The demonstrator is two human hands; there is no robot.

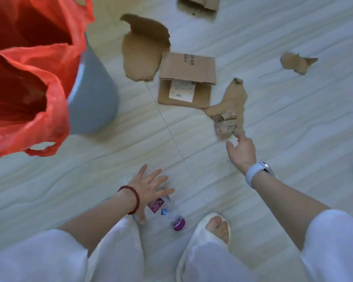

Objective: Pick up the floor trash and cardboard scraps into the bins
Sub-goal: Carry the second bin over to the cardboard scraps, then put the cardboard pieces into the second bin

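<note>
Torn cardboard scrap (231, 106) lies flat on the tile just beyond your right hand (242, 150); fingers loosely spread, index at its near edge, nothing gripped. Left hand (150, 187) splayed wide over the plastic bottle (167, 210) by your foot, not closed. Risks: flat scrap slides instead of lifting; bottle rolls off under an open palm. Red-bagged bin (94, 84) sits far left, so a long carry.

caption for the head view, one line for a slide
Left hand open over a plastic bottle, right hand reaching for a cardboard scrap near the red-bagged bin.
</note>
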